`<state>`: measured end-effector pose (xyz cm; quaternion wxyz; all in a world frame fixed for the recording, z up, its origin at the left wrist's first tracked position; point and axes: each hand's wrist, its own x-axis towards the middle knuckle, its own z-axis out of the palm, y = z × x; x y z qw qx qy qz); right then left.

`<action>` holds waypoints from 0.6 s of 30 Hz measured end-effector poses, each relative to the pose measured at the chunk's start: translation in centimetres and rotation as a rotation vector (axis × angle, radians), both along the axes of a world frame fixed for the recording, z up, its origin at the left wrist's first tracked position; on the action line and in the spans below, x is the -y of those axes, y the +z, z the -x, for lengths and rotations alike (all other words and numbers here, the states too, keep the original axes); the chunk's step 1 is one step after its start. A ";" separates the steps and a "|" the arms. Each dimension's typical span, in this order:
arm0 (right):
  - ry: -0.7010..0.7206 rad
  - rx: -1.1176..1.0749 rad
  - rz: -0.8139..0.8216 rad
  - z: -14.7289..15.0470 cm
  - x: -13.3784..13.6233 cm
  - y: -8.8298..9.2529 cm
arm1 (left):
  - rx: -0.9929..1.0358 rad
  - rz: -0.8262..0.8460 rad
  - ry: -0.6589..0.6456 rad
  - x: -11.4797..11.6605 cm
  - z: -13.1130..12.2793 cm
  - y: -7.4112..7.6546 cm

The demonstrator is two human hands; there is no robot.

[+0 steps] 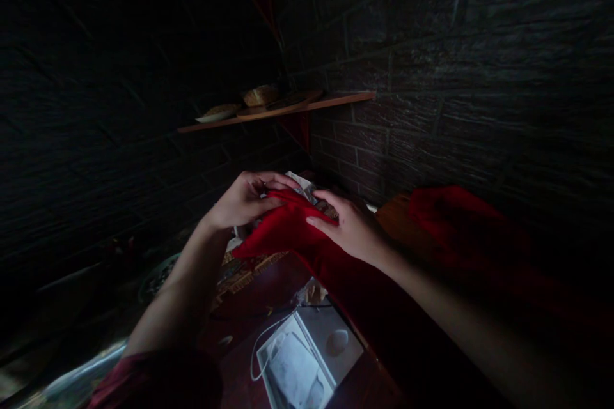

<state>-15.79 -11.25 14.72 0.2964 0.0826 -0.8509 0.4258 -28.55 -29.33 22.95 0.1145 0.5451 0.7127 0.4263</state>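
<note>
A red cloth (288, 233) lies bunched at the middle of the view, in front of a dark brick corner. My left hand (242, 199) pinches its upper edge, fingers closed on the fabric. My right hand (350, 227) rests on the cloth's right side with fingers curled over it. Something whitish and crinkled (302, 182) shows just behind the cloth between my hands. More red fabric (451, 223) spreads away to the right over a raised surface.
A wooden shelf (336, 101) on the wall carries a plate (215, 115) and round bread-like things (260, 96). Below my hands lie a white box with a cord (307, 358), a patterned mat (240, 271) and a dark red tabletop (259, 294).
</note>
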 end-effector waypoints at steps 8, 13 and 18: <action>0.113 -0.015 0.064 -0.3 1.5 2.0 | 0.120 0.028 -0.027 -0.1 -1.3 0.9; 0.191 0.030 0.120 -0.7 0.9 2.0 | 0.181 -0.026 0.001 -0.3 -0.7 -0.2; 0.185 0.053 0.209 0.0 0.2 1.3 | 0.196 -0.063 0.070 -0.6 -1.1 -0.7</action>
